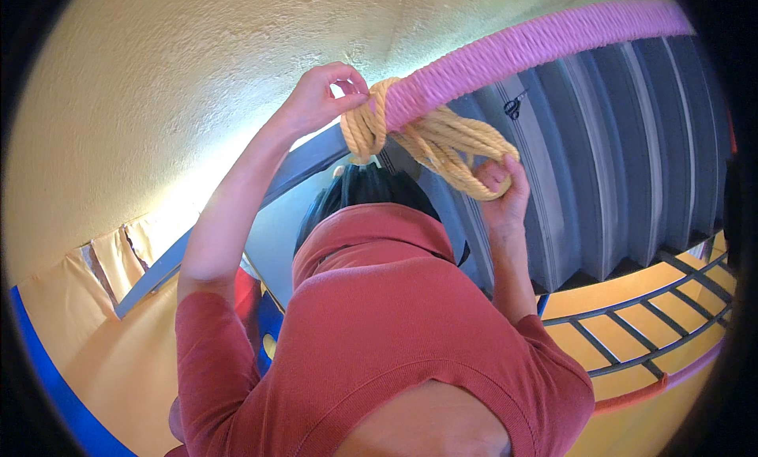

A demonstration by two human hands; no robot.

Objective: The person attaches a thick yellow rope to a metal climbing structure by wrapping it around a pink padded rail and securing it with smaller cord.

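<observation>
A bar bound in pink cord (505,62) runs from the upper right down to the middle. At its lower end a tan rope (365,129) is wound round the bar in several turns, next to its bare blue-grey part (304,169). My left hand (328,97) pinches at the top of these turns with thumb and fingers; just what lies between the fingertips is hard to make out. A looped bundle of the same rope (450,145) stretches right, and my right hand (503,188) is closed around its far end.
A rough cream wall (181,78) rises at the left and top. Dark ribbed sheeting (592,149) fills the right. A black metal ladder (632,330) lies at lower right, above an orange-wrapped bar (632,398). Yellow cloth (118,346) hangs at lower left.
</observation>
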